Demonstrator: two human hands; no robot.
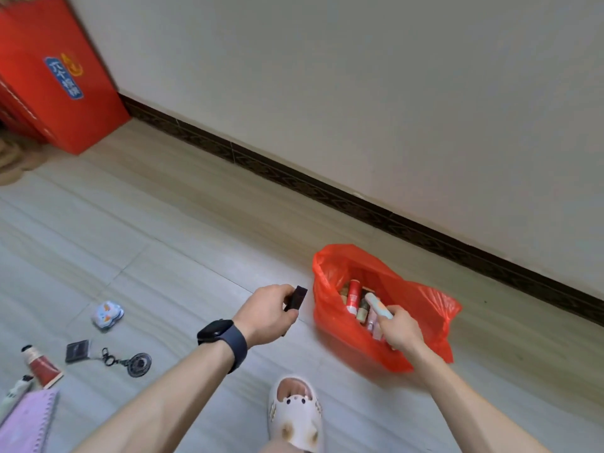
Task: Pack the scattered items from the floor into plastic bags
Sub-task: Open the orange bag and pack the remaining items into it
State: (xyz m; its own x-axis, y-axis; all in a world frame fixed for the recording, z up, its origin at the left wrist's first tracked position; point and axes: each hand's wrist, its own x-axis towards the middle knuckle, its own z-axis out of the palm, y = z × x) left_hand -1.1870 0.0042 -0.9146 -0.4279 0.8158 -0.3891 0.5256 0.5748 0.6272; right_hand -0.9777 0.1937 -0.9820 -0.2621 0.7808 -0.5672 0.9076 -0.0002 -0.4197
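right, pale streaked floor [163, 240], smooth glossy tiles, and near its wall edge slumps the crinkly red plastic bag [425, 308], thin film, mouth gaping, a cluster of small bottles and tubes already inside. the right hand [400, 328] is curled round a pale rounded tube [379, 305], tip at the bag's mouth. the left hand [268, 310] pinches a small dark matte block [295, 299] just beside the bag. about halfway, i'd judge: at the floor's near-left corner wait a lilac spiral notebook [26, 420], a soft red tube [41, 364], a puffy patterned pouch [107, 314] and a metal keyring [139, 364].
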